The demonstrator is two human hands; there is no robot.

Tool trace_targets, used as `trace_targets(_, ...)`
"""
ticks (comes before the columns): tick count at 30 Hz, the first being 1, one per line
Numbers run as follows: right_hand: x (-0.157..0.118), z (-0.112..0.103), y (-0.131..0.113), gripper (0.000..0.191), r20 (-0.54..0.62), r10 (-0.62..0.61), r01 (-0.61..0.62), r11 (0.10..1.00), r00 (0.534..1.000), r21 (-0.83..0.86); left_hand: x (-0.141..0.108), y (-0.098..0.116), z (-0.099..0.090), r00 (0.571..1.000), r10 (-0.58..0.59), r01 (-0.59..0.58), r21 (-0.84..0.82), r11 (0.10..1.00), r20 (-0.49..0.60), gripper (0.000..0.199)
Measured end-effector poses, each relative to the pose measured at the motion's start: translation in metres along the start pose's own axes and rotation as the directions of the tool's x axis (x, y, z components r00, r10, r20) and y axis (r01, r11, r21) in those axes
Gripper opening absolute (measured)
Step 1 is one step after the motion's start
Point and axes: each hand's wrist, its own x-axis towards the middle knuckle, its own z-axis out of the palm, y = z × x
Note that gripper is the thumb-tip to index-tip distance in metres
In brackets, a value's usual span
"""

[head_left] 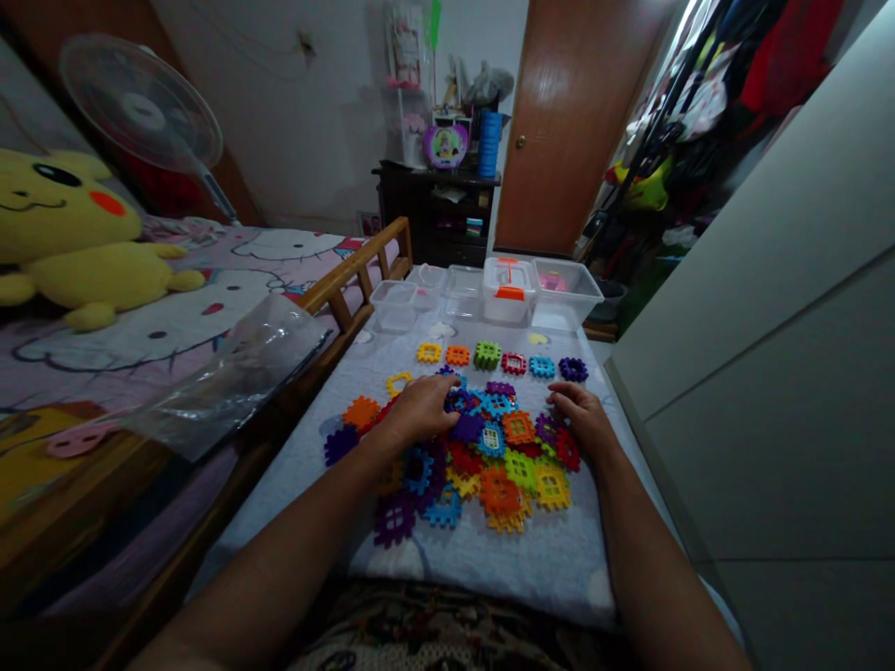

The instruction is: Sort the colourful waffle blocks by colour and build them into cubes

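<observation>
A heap of colourful interlocking plastic tiles point(499, 486) with notched edges covers the middle of the cloth-covered table. My left hand point(425, 408) reaches over its left side, thumb and index finger apart beside dark purple tiles point(467, 427). At the right edge my right hand point(582, 417) is open, fingers stretched toward a purple tile point(546, 429) and close to a red tile point(568, 449). Behind the heap runs a row sorted by colour: yellow point(429, 352), orange point(458, 355), a green stack point(487, 355), red point(514, 363), light blue point(542, 366) and dark purple tiles point(573, 369).
Several clear plastic boxes stand at the table's far end, including a lidded box with orange latches point(509, 294). On the left, a wooden bed rail point(350, 280) borders the table, with a clear plastic bag point(244, 373) beside it. A pale cabinet point(769, 373) flanks the right side.
</observation>
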Motion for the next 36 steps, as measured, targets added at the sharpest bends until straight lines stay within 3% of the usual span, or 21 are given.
trace_targets(7, 0.000, -0.001, 0.000, 0.037, 0.004, 0.002, -0.002, 1.000, 1.000, -0.010, 0.004, -0.003, 0.001, 0.998, 0.052, -0.052, -0.003, 0.999, -0.030, 0.070)
trace_targets(14, -0.002, 0.001, -0.006, 0.039, -0.005, 0.008, -0.008, 0.999, 1.000, -0.038, -0.011, -0.007, -0.016, 0.974, 0.175, -0.210, -0.284, 0.936, -0.142, 0.071)
trace_targets(18, -0.002, 0.001, -0.007, 0.039, -0.005, 0.012, -0.012, 0.999, 1.000, -0.031, -0.021, 0.000, -0.020, 0.947, 0.318, -0.313, -0.320, 0.894, -0.038, 0.068)
trace_targets(22, -0.002, 0.000, -0.005, 0.039, -0.003, 0.012, -0.012, 1.000, 1.000, -0.029, -0.022, 0.003, -0.011, 0.918, 0.391, -0.357, -0.295, 0.886, 0.061, 0.070)
trace_targets(30, -0.002, 0.002, -0.003, 0.038, 0.005, 0.003, -0.003, 1.000, 1.000, -0.006, -0.019, 0.005, -0.009, 0.897, 0.428, -0.386, -0.274, 0.881, 0.114, 0.084)
trace_targets(36, -0.004, 0.002, -0.014, 0.037, -0.083, -0.085, 0.080, 0.995, 0.993, -0.061, -0.017, 0.013, -0.009, 0.909, 0.395, -0.351, -0.270, 0.897, 0.130, 0.081)
